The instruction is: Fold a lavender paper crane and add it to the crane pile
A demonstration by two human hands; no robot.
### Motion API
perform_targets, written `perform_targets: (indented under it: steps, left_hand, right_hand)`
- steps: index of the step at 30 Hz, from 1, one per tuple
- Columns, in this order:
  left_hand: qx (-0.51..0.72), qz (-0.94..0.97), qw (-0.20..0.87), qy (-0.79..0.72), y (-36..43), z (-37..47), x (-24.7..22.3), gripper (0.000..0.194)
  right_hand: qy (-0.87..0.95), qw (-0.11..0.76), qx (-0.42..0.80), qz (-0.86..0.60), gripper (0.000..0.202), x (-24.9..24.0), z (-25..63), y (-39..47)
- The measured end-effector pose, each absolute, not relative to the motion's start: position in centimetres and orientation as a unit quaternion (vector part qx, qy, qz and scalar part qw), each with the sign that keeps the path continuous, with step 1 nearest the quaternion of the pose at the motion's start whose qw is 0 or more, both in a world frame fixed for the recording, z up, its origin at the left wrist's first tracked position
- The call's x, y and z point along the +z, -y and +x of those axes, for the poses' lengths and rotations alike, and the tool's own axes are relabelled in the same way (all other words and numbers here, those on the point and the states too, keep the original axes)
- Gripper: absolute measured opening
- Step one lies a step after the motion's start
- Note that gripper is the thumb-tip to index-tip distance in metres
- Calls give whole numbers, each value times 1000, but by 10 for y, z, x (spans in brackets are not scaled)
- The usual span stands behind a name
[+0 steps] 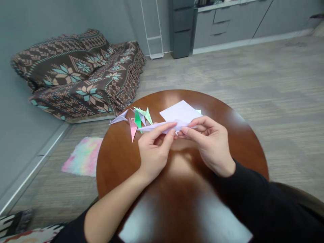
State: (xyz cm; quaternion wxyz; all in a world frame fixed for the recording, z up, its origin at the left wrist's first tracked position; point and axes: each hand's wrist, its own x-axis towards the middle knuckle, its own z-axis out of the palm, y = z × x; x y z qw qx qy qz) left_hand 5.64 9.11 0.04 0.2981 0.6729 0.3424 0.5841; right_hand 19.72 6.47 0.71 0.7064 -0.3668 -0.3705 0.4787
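A narrow folded piece of lilac paper (pixel 149 128) is held between both hands above the round table. My left hand (pixel 155 145) pinches its middle between thumb and fingers. At its right part, my right hand (pixel 209 141) grips it with thumb and index finger, the other fingers curled beneath. Behind the hands a flat pale lilac sheet (pixel 180 111) lies on the table. Folded paper figures stand to the left: a lilac one (pixel 120 117), a pink one (pixel 132 128), a dark green one (pixel 138 119) and a light green one (pixel 145 114), with another lilac one partly hidden among them.
The brown round table (pixel 116 162) has glossy reflections near its front. A sofa with a patterned cover (pixel 88 77) is beyond it at the left. On the floor lies a fluffy pastel rug (pixel 83 157). Grey cabinets (pixel 227 23) line the back wall.
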Motion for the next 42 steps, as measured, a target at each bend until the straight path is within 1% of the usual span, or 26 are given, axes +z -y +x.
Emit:
perform_targets:
  steps: [3, 6, 10, 14, 16, 19, 21, 24, 27, 29, 36, 39, 42]
  left_hand:
    - [588, 668, 313, -332, -92, 56, 2, 13]
    - [579, 672, 317, -336, -94, 54, 3, 9]
    - [568, 679, 307, -349, -95, 52, 3, 6]
    - [569, 686, 285, -353, -96, 53, 2, 4]
    - [579, 676, 279, -359, -97, 52, 1, 6]
    - [604, 651, 289, -358, -99, 52, 0, 11]
    - [611, 649, 282, -355, -98, 52, -1, 14]
    - [608, 672, 235, -353, -96, 52, -2, 19]
    - [603, 706, 192, -319, -93, 53, -2, 23]
    - [597, 722, 187, -296, -92, 53, -2, 24]
    - [590, 707, 200, -335, -89, 54, 3, 18]
    - [592, 690, 229, -347, -88, 55, 4, 15]
    - [589, 673, 271, -356, -88, 55, 3, 17]
  right_hand:
    - [381, 692, 491, -368, 19, 9, 200, -63]
    - [421, 668, 490, -370, 19, 10, 204, -61]
    - [477, 631, 470, -393, 21, 9, 214, -61]
    - [483, 609, 480, -407, 20, 9, 223, -64]
    - [457, 619, 485, -417, 22, 9, 226, -67]
    - [395, 656, 483, -425, 22, 6, 224, -68]
    - [374, 652, 521, -404, 21, 4, 218, -66]
    - [353, 613, 608, -360, 22, 4, 204, -61]
    - [307, 642, 611, -347, 19, 7, 195, -58]
    - [285, 656, 606, -348, 18, 9, 192, -58]
    - [287, 665, 587, -362, 17, 8, 188, -58]
    - [280, 674, 579, -363, 17, 6, 186, -57]
    - [272, 689, 570, -355, 16, 3, 183, -57]
